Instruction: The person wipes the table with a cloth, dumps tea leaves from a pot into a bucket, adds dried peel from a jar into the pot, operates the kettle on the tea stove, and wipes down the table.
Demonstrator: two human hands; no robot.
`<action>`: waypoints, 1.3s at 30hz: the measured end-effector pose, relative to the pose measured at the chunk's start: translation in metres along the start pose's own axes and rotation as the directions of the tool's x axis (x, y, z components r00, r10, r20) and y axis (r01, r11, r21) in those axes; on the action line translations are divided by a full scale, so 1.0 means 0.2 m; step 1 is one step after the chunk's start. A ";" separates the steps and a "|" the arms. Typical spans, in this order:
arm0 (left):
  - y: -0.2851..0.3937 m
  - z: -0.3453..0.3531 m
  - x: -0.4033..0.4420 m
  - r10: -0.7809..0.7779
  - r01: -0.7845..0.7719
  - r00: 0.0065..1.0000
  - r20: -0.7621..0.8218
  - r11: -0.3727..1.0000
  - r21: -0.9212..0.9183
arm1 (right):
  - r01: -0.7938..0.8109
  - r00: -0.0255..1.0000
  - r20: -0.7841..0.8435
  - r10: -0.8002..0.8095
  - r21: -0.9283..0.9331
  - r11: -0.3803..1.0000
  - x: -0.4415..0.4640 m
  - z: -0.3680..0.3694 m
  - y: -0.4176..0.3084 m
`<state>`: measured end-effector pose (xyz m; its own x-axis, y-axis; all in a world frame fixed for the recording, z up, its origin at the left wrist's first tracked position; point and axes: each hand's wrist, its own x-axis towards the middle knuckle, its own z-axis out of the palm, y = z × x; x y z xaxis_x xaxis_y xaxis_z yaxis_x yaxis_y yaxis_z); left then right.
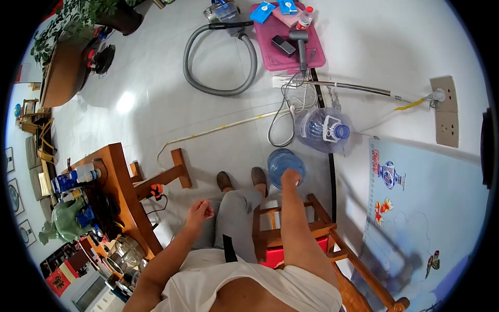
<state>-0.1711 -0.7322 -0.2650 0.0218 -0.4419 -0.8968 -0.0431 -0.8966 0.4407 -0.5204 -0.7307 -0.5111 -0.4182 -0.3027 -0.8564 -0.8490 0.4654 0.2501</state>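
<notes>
Pink tabletop [275, 63]: here's a grey hair dryer [300, 37], right beside a black gadget [283, 46]!
Grey hose [223, 92]: looping wide over pale floor [140, 62].
Wall socket panel [443, 110]: a yellow-sleeved plug lead [410, 106] here.
Wooden table [122, 171]: there's the green figurine [67, 221]!

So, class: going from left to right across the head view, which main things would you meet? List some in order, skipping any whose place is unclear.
Green figurine → left hand → left brown slipper → right brown slipper → translucent blue container → blue jug cap → printed vase → wall socket plate.
</notes>
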 end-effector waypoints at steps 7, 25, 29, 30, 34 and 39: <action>-0.02 -0.06 0.02 -0.009 0.006 0.998 -0.064 0.999 -0.054 | 0.082 0.996 -0.019 -0.085 -0.115 0.990 0.11 0.06 0.00; 0.04 0.03 0.38 0.053 -0.055 0.998 -0.018 0.986 -0.155 | 0.354 0.897 -0.115 -0.427 -0.390 0.850 0.01 -0.18 -1.04; 0.08 0.07 0.58 0.046 -0.053 0.998 -0.049 0.988 -0.143 | 0.412 0.878 -0.060 -0.474 -0.408 0.815 -0.11 -0.30 -1.26; 0.07 0.09 0.64 0.043 -0.053 0.997 -0.069 0.988 -0.147 | 0.424 0.871 -0.057 -0.488 -0.413 0.806 -0.14 -0.32 -1.29; 0.09 0.12 0.86 0.105 -0.109 0.989 -0.101 0.994 -0.033 | 0.479 0.851 0.006 -0.526 -0.420 0.771 -0.19 -0.38 -1.42; 0.05 0.12 1.11 0.185 -0.165 0.971 -0.150 0.977 0.137 | 0.545 0.805 -0.080 -0.588 -0.292 0.786 -0.18 -0.40 -1.47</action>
<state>-0.1911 -0.8395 -0.4609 0.1633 -0.5998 -0.7833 -0.1827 -0.7986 0.5734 -0.2821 -0.9222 -0.5185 0.1370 -0.5841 -0.8001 -0.9894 -0.0420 -0.1388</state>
